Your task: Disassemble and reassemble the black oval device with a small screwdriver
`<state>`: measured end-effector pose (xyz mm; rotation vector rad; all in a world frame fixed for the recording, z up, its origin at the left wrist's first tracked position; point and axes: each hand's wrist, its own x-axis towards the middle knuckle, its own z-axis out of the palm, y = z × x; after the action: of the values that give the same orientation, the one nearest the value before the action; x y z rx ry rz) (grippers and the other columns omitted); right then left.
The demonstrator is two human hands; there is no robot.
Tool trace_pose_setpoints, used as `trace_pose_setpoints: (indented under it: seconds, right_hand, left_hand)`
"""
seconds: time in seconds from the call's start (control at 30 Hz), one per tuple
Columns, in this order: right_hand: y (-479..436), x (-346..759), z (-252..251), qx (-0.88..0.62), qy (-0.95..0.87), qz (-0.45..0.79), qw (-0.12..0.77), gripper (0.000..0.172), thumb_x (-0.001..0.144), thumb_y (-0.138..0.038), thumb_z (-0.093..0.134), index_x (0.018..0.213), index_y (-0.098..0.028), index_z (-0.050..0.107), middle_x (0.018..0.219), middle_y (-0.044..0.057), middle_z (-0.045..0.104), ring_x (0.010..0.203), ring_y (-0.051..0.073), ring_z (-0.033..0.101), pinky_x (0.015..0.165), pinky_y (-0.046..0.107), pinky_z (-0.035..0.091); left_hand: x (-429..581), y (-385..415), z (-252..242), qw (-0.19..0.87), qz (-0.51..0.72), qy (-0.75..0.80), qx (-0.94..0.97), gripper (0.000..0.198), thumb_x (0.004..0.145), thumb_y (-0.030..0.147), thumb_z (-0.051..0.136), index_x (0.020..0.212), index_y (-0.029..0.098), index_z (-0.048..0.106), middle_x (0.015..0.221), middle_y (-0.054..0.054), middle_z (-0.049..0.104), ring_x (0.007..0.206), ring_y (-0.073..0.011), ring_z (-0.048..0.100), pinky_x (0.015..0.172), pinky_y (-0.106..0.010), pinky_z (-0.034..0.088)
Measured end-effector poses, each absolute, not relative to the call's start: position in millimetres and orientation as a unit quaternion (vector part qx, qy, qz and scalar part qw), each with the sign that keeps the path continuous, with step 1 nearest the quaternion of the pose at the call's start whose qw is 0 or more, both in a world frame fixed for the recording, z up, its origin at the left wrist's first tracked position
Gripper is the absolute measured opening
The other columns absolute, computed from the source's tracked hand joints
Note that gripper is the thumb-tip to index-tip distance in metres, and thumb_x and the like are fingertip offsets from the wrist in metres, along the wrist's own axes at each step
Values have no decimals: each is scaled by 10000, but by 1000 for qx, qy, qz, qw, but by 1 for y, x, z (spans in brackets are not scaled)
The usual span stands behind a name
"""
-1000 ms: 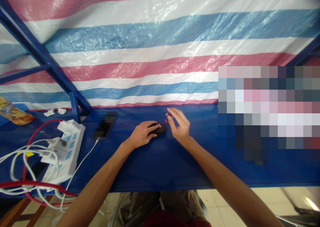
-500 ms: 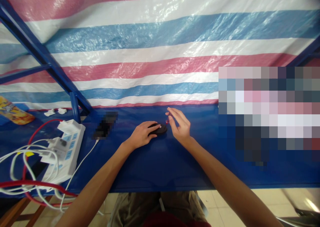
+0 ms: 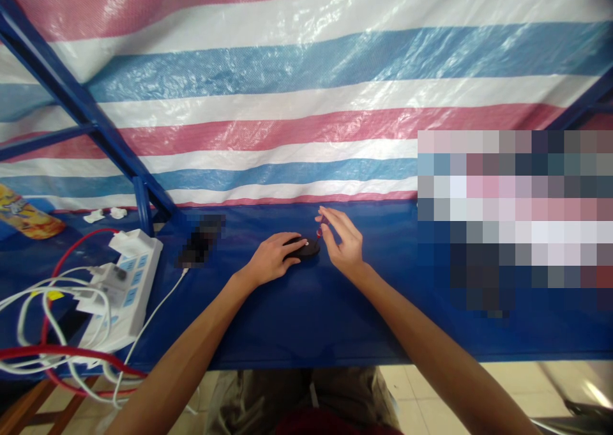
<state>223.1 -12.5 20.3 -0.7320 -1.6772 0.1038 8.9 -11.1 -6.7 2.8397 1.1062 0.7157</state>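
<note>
A small black rounded object [image 3: 309,248] lies on the blue table cover [image 3: 297,307] near the middle. My left hand [image 3: 272,256] rests on its left side, fingers curled over it and holding it down. My right hand [image 3: 342,240] hovers just right of it, thumb and forefinger pinched on a thin red tool [image 3: 320,227] whose tip points down at the black object. The other fingers of the right hand are spread.
A white power strip [image 3: 127,282] with white and red cables [image 3: 57,320] sits at the left. A dark blurred item [image 3: 201,243] lies left of my hands. A blue metal frame [image 3: 96,128] and striped tarp [image 3: 306,90] stand behind. A yellow packet [image 3: 23,214] lies far left.
Almost nothing has changed; my right hand with the red tool has shifted very slightly left, toward the black object.
</note>
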Motion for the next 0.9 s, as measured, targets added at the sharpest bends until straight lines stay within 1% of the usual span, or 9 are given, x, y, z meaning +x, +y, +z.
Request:
trace_pose_setpoints:
  seconds: [0.13,0.2,0.27,0.37,0.5,0.6,0.7,0.77,0.9]
  right_hand:
    - [-12,223,20,-328,-724,37,606,331,886,-181,547,1210,-207,609,1066,96,654,979,201,625,898,366,526]
    - [-11,222,20,-328,-729,46,599,346,902,-182,514,1240,-204,586,1097,100,651,1003,204,621,912,374,519]
    - [-11,223,20,-325,-725,52,605,364,907,-179,504,1264,-205,566,1110,102,645,983,195,626,894,363,528]
    - [-11,223,20,-326,-718,40,613,343,890,-196,545,1230,-208,595,1062,97,645,942,190,627,850,345,543]
    - [-10,225,21,-329,-727,50,601,352,915,-192,490,1256,-208,573,1091,103,642,929,185,633,834,342,551]
    - [-10,226,22,-330,-727,39,601,330,903,-213,525,1224,-218,599,1055,93,649,908,184,633,833,341,550]
    - [-10,225,22,-327,-746,52,578,376,931,-217,461,1298,-219,543,1119,101,635,952,189,629,864,350,541]
    - [-10,224,22,-321,-753,62,571,402,942,-206,428,1337,-221,503,1141,101,627,946,177,631,849,330,543]
    - [-9,226,23,-344,-719,36,602,368,925,-219,482,1288,-225,546,1016,74,648,848,152,627,819,304,535]
  left_hand:
    - [9,-11,-6,8,222,356,908,427,902,338,562,1321,265,529,1316,-82,555,1184,-245,540,1030,-428,431]
    - [9,-11,-6,8,220,357,908,428,904,341,559,1323,263,528,1319,-85,552,1186,-247,538,1031,-429,430]
    - [9,-12,-5,8,217,357,909,426,906,340,555,1324,260,528,1321,-87,550,1186,-248,537,1032,-429,429]
    - [9,-12,-3,6,209,357,910,425,908,326,551,1327,263,523,1320,-85,546,1188,-249,532,1032,-431,426]
    - [12,-15,1,-2,187,359,914,438,920,287,523,1357,294,486,1329,-86,517,1193,-249,516,1029,-437,422]
    - [15,-17,3,-14,166,361,918,466,921,240,507,1379,311,454,1330,-98,486,1196,-254,499,1021,-440,422]
    - [18,-19,2,-38,158,361,918,509,908,191,506,1397,308,426,1319,-113,465,1189,-263,486,1012,-445,425]
    - [20,-20,1,-48,157,360,919,525,902,168,501,1403,301,416,1317,-117,456,1188,-265,477,1013,-447,422]
    - [22,-23,3,-63,148,356,920,548,899,147,488,1415,304,395,1319,-119,450,1186,-270,472,1021,-459,415]
